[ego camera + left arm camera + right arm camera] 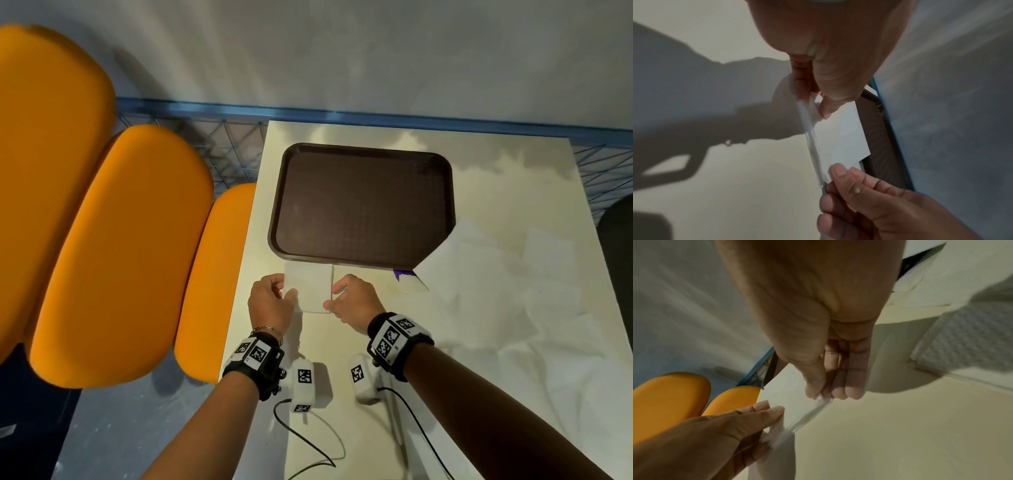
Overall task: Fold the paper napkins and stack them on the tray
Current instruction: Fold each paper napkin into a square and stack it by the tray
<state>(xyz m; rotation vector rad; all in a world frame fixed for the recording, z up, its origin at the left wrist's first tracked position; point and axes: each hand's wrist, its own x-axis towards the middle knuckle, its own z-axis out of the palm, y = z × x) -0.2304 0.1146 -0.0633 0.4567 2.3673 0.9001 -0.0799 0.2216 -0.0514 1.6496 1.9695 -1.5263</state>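
A folded white paper napkin (pixel 310 287) is held just above the table, close to the near edge of the dark brown tray (pixel 363 205). My left hand (pixel 274 298) pinches its left near corner between thumb and fingers; my right hand (pixel 349 298) pinches its right near corner. In the left wrist view the napkin (pixel 838 139) hangs between my left hand (pixel 818 100) above and my right hand (pixel 840 177) below. In the right wrist view the napkin (pixel 789 404) stretches between my right hand (pixel 826 395) and my left hand (pixel 768 417). Nothing lies on the tray.
Loose unfolded white napkins (pixel 507 274) spread over the table's right side and overlap the tray's near right corner. Orange seat cushions (pixel 120 253) stand to the left of the table (pixel 445 411). A blue wire rack (pixel 222 144) runs behind.
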